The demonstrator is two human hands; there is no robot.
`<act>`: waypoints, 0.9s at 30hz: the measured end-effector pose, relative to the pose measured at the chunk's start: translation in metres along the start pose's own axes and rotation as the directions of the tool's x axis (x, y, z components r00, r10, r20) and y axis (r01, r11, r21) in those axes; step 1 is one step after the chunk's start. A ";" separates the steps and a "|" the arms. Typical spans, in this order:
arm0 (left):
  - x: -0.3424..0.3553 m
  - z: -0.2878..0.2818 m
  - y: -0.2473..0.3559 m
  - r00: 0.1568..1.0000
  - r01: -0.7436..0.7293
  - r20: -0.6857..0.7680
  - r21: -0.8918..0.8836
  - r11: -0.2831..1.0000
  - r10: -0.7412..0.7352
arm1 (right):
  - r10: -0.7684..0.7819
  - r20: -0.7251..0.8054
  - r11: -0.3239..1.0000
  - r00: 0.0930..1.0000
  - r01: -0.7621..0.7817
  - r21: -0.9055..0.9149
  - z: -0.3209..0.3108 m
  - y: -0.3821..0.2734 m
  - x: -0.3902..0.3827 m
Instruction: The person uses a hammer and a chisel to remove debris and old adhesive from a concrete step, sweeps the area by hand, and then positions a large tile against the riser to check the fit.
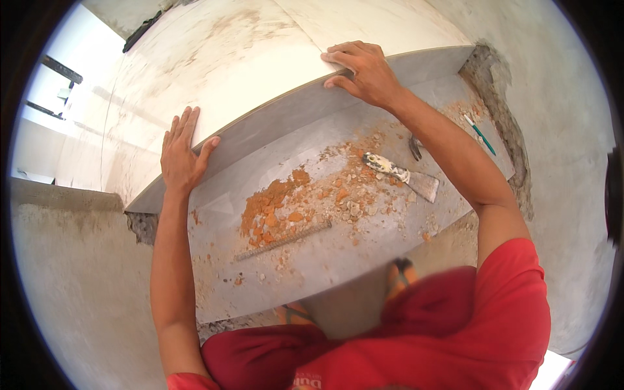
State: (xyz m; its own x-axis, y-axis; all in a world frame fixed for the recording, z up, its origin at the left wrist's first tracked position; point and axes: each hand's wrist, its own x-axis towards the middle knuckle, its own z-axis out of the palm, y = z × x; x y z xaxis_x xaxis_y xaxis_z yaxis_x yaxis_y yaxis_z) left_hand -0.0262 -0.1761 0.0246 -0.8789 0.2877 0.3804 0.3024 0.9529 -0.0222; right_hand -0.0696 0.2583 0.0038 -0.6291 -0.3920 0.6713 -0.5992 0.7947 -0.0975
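Note:
A white marbled slab (pixel 240 58) has a thin front edge above a grey vertical face. My left hand (pixel 182 151) lies open on it at the left, fingers stretched over the top and thumb at the edge. My right hand (pixel 361 71) rests open at the same edge farther right, fingers spread and slightly bent, thumb low. Below, a grey step (pixel 305 263) carries orange rubble (pixel 270 211) and chips, a paint-crusted scraper (pixel 422 184), a ribbed metal rod (pixel 283 242) and a green pen (pixel 484 140). A dark curved tool (pixel 415 148) is partly hidden by my right forearm.
Bare plaster walls (pixel 565 149) flank the step, with rough broken mortar (pixel 500 110) along its right end. A low concrete ledge (pixel 65 201) is at the left, beside a bright opening. A black object (pixel 140 32) lies at the upper left. My feet (pixel 396 276) are below the step.

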 end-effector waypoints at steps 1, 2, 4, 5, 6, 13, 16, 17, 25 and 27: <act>0.000 0.000 0.000 1.000 0.005 0.010 -0.003 1.000 -0.005 | -0.008 -0.004 1.000 1.000 0.008 0.002 -0.001 0.001 0.000; -0.001 -0.001 -0.001 1.000 0.009 0.023 -0.003 1.000 -0.009 | -0.012 -0.009 1.000 1.000 0.013 0.007 0.000 0.001 -0.001; -0.001 -0.001 -0.001 0.999 0.006 0.037 0.000 1.000 -0.006 | -0.018 0.008 1.000 1.000 0.018 0.005 -0.001 0.002 -0.001; -0.002 0.000 -0.002 0.999 0.002 0.040 0.007 1.000 -0.002 | -0.022 0.017 1.000 1.000 0.022 0.008 -0.002 0.002 -0.001; -0.002 -0.003 -0.004 0.999 0.001 0.042 0.018 1.000 -0.002 | -0.022 0.038 1.000 0.999 0.022 -0.002 -0.002 0.002 -0.001; -0.003 -0.002 -0.009 0.996 -0.037 0.082 0.075 0.996 0.030 | -0.033 0.092 0.999 0.995 0.035 -0.021 -0.012 -0.001 0.002; -0.005 0.001 -0.020 0.993 -0.084 0.085 0.058 0.995 0.079 | -0.028 0.100 1.000 0.995 0.028 0.001 -0.016 -0.003 0.004; -0.006 0.001 -0.022 0.994 -0.082 0.083 0.051 0.995 0.077 | -0.026 0.102 0.999 0.994 0.024 0.022 -0.015 -0.004 0.006; -0.008 0.000 -0.037 0.993 -0.064 0.090 -0.184 0.981 0.082 | -0.014 0.075 1.000 0.997 0.014 0.007 -0.013 -0.018 0.010; -0.005 -0.009 -0.036 0.986 -0.067 0.131 -0.242 0.968 0.101 | -0.007 0.068 1.000 0.998 0.007 0.005 -0.014 -0.016 0.011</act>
State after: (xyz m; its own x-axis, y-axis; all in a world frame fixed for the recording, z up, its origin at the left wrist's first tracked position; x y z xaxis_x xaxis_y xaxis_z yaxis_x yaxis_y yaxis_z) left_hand -0.0296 -0.2131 0.0315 -0.8847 0.3924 0.2518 0.4406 0.8802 0.1765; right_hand -0.0601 0.2479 0.0229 -0.6568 -0.4281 0.6208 -0.6060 0.7896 -0.0966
